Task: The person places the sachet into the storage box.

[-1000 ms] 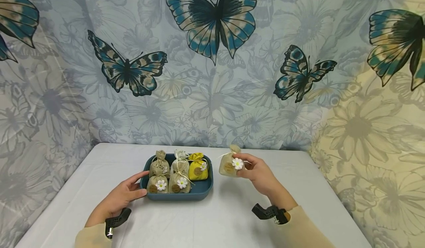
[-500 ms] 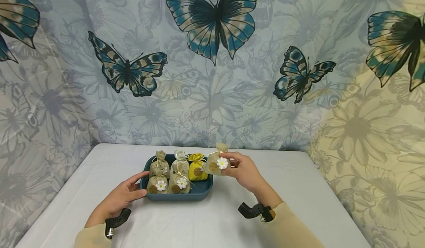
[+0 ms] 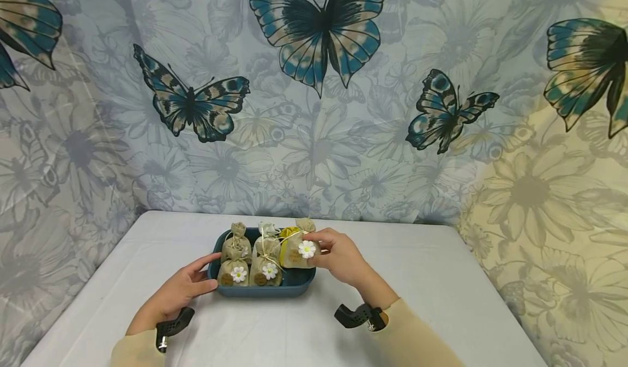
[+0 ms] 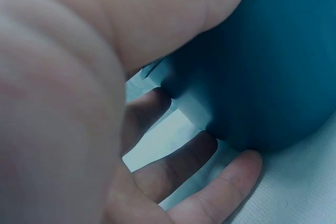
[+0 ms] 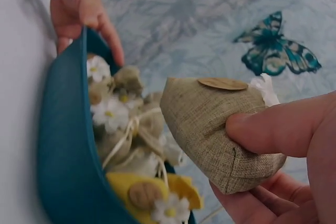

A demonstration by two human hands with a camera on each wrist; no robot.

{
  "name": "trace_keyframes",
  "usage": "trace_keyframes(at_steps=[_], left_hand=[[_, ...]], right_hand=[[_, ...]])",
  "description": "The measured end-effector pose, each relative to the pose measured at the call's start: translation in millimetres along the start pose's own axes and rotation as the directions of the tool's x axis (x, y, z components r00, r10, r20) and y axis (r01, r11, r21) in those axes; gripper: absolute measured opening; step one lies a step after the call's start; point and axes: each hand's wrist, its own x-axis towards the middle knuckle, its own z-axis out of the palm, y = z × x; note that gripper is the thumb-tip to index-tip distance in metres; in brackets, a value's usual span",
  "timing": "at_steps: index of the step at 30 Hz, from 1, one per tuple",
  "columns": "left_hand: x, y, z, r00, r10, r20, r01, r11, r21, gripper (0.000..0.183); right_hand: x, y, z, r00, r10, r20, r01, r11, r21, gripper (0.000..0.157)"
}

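Note:
In the head view, my right hand pinches a beige linen sachet with a white daisy, above the right end of a blue tray. The right wrist view shows my thumb pressed into the side of this sachet, its round wooden tag facing up. Partly hidden behind it is a yellow sachet. My left hand rests at the tray's left end; in the left wrist view its fingertips touch the outer wall, with the thumb near the rim.
Several drawstring sachets stand in the tray, among them a front-left one and a front-middle one with daisies. A white cloth covers the table. Behind it hangs a butterfly-print backdrop.
My right hand has carried the beige sachet leftward from beside the tray to above its right end, where it now overlaps the yellow sachet. My left hand has stayed at the tray.

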Motion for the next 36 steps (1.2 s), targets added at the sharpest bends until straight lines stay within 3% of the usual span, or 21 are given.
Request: trace_keyframes(at_steps=[8,15,22,28,31,36], left_hand=[[-0.6,1.1,-0.8,1.000,-0.009,0.006,0.009,1.000,0.010,0.073],[0.2,-0.6,-0.7,1.000,-0.017,0.002,0.017,1.000,0.007,0.072],[0.1,1.3,-0.9,1.000,-0.010,0.001,0.010,1.000,0.013,0.073],[-0.1,2.2,-0.1,1.000,-0.025,-0.003,0.025,1.000,0.008,0.073],[0.2,2.2,-0.7,1.000,-0.020,0.003,0.019,1.000,0.014,0.073],[0.0,2.5,-0.3,1.000,-0.012,-0.003,0.012,1.000,0.013,0.073]], right_hand=[[2,-24,8.8,0.998,-0.053,0.027,0.051,0.996,0.073,0.048],[3,-35,10.6,0.999,-0.028,0.039,0.021,0.983,0.181,0.048],[6,-17,11.9,0.996,0.069,0.059,-0.082,0.960,0.267,0.050],[8,8,13.6,0.992,0.122,0.029,-0.124,0.988,0.088,0.048],[7,14,15.5,0.994,0.105,0.024,-0.105,0.994,-0.014,0.046],[5,17,19.8,0.997,0.072,0.014,-0.071,0.994,-0.083,0.044]])
